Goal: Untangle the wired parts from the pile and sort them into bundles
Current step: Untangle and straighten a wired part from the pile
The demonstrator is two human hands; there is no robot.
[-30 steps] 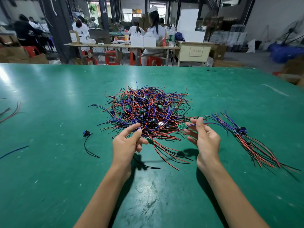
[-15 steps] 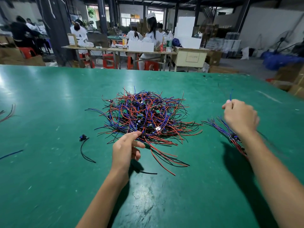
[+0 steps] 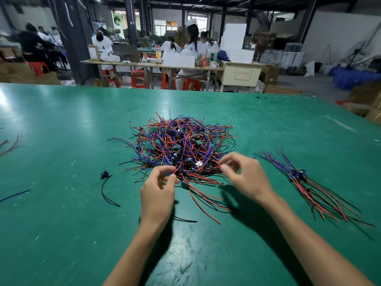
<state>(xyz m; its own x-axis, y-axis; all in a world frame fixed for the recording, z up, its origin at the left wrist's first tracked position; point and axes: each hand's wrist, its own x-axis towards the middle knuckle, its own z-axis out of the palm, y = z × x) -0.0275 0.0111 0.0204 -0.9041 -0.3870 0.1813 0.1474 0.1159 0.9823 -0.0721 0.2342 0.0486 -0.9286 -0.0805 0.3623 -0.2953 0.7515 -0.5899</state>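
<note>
Red and blue wires lay under both sets of fingers at the near edge of the pile [image 3: 181, 145]. The left hand [image 3: 157, 195] had its thumb and forefinger curled together, pinching a strand or two where the tangle thinned out toward the person. The right hand [image 3: 245, 176] hovered over the pile's near right edge with its fingers bent and drawn toward the thumb; motion blur hid whether they had actually closed on a wire.

The pile sat in the middle of the green table [image 3: 61, 223], small green boards and dark parts buried among the strands, with a few red and black leads trailing out toward the person between the two wrists. To the right, well apart from the pile, lay the sorted bundle [image 3: 303, 180], its wires fanned out from a cluster of dark blue parts. To the left of the hands lay a single part with a black wire [image 3: 106, 182], on its own.
</note>
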